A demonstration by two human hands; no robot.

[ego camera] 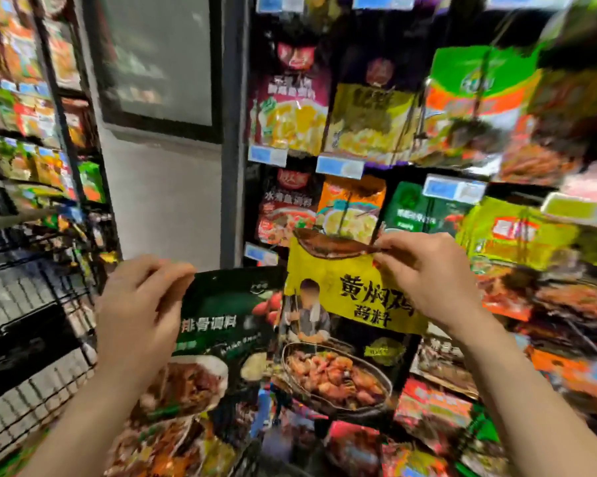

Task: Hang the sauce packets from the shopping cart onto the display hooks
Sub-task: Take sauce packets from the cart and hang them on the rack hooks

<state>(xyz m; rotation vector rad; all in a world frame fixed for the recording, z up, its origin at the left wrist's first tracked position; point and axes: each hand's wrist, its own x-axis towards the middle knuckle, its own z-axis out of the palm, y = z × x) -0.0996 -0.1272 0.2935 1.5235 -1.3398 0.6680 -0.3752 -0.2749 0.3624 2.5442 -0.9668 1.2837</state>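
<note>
Pinching the top edge of the yellow sauce packet (pixel 352 297), the right hand (pixel 427 273) has thumb and fingertips pressed together on its upper right corner, right where the hang hole ought to be, though blur keeps me from making out the hole itself. So the whole thing comes down to this: the display rack (pixel 235 166) fills the right half of the view, and a thin dark hook (pixel 343 215) comes down just above the packet's top edge, a bit left of the pinch. The packet hangs long axis vertical below the grip, its lower end over the shopping cart (pixel 32 321) side of things. My guess is the top edge needs to go up and slightly left to meet the hook tip, and the right hand is clearly the nearer one for that. Meanwhile the left hand (pixel 142 311) is closed around the left edge of a dark green packet (pixel 221 318), held lower and left, overlapping the yellow one's left edge.
</note>
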